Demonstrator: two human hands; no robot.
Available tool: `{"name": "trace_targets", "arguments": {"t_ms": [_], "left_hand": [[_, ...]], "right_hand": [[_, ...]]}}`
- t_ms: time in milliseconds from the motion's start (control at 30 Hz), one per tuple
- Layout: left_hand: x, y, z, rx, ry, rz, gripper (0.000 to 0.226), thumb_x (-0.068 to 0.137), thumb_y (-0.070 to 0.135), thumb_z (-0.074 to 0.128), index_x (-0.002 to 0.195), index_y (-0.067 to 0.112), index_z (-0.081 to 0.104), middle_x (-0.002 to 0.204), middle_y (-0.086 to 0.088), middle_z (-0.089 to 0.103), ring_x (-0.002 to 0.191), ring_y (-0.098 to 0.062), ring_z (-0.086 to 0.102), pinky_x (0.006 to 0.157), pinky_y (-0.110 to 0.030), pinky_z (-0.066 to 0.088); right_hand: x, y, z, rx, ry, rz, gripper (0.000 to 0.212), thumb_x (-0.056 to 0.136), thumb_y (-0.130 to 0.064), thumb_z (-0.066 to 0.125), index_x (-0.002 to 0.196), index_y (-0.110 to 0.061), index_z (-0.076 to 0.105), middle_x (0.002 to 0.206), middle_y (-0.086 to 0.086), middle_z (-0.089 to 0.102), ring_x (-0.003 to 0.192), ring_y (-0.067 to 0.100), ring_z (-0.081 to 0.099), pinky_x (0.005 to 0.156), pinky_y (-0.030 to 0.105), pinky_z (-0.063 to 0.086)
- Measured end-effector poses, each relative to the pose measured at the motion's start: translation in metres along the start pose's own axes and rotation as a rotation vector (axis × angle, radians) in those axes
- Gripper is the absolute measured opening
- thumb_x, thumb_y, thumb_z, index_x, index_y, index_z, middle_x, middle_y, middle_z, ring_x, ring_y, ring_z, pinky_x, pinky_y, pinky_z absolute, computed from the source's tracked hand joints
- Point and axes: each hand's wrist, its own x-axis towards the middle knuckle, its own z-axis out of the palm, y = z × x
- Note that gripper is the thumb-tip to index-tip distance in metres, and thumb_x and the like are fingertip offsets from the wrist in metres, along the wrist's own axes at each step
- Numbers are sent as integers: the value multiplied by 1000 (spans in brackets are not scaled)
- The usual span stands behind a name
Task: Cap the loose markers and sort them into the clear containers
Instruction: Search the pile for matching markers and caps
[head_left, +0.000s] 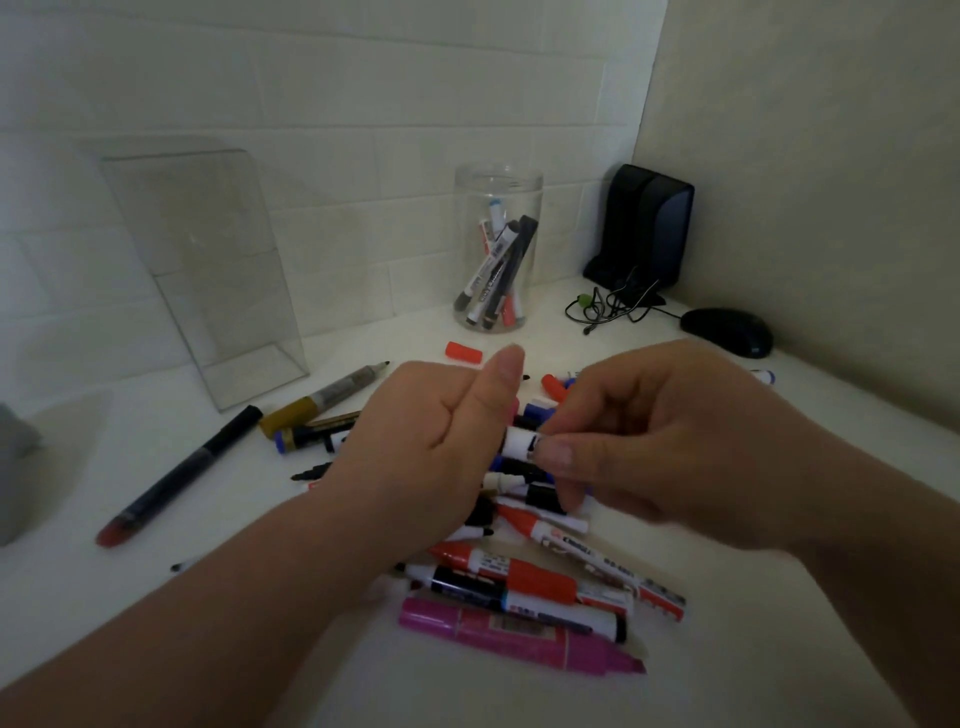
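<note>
Directly above the pile of loose markers (519, 577), both hands hold one white marker (518, 443) crosswise between them. The left hand (426, 441) is curled round one end with its thumb sticking up. The right hand (665, 441) pinches the other end between thumb and fingertips; whether that end is a cap is hidden by the fingers.

The pile lies on the white surface (779, 649), with a pink marker (514, 634) at its near edge. Behind the pile stands a round clear jar (467, 208) with several markers upright inside, and a loose red cap (463, 351) lies between the jar and the pile. Behind and left of the pile is a rectangular clear container (208, 260). Left of the pile lies a long dark marker (182, 473), apart from the others. Behind and right of the pile sit a black speaker (644, 228) and a computer mouse (727, 332).
</note>
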Motion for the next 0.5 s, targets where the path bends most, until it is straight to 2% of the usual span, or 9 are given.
{"name": "trace_targets", "arguments": {"t_ms": [67, 100, 167, 233, 267, 333, 400, 500], "left_hand": [[2, -4, -2, 10, -45, 57, 61, 96, 57, 33, 48, 20, 44, 45, 6, 45, 42, -8, 42, 46, -10, 33], [4, -7, -3, 23, -59, 69, 62, 97, 57, 34, 49, 19, 46, 47, 3, 47, 43, -9, 44, 46, -10, 34], [8, -14, -3, 66, -73, 95, 64, 100, 60, 35, 53, 20, 51, 55, -1, 53, 47, -12, 49, 48, -14, 37], [9, -15, -1, 82, -65, 120, 56, 99, 58, 38, 61, 20, 55, 59, -2, 54, 54, -16, 52, 50, -20, 39], [9, -14, 0, 61, -38, 115, 50, 99, 56, 41, 66, 21, 55, 63, -2, 54, 57, -17, 51, 51, -23, 39], [8, -10, 2, -53, 88, 91, 36, 103, 42, 42, 76, 24, 54, 70, -1, 54, 63, -15, 51, 54, -23, 41], [11, -12, -2, -120, 249, 87, 26, 103, 28, 40, 83, 25, 56, 73, 6, 54, 69, -10, 53, 59, -15, 41], [18, -20, -12, -94, 364, 45, 33, 107, 27, 37, 76, 23, 50, 67, 12, 52, 65, -5, 52, 60, -10, 38]], "right_hand": [[4, 3, 1, 342, -133, 184, 19, 76, -24, 74, 80, -5, 71, 71, 17, 70, 40, 14, 43, 37, 19, 33], [6, 5, 4, 399, -147, 208, 21, 75, -23, 73, 81, -3, 71, 71, 20, 68, 40, 15, 41, 38, 18, 31], [8, 9, 8, 320, -127, 189, 23, 78, -24, 72, 83, -3, 69, 73, 18, 71, 44, 19, 48, 40, 22, 37], [9, 9, 12, 94, -70, 142, 16, 84, -26, 72, 85, -10, 71, 75, 8, 75, 54, 21, 62, 52, 28, 51], [8, 9, 12, -8, -45, 116, 11, 85, -27, 73, 85, -16, 72, 75, 3, 76, 59, 19, 67, 60, 29, 55], [8, 9, 14, -128, 11, 75, 9, 84, -32, 76, 84, -24, 72, 74, -3, 73, 62, 15, 66, 64, 28, 57], [9, 6, 15, -108, 78, 73, 11, 79, -34, 78, 84, -26, 72, 75, -1, 73, 64, 15, 64, 65, 29, 57], [16, -3, 12, 47, 163, 102, 22, 80, -23, 76, 99, -27, 67, 83, 2, 76, 67, 14, 69, 63, 29, 55]]}}
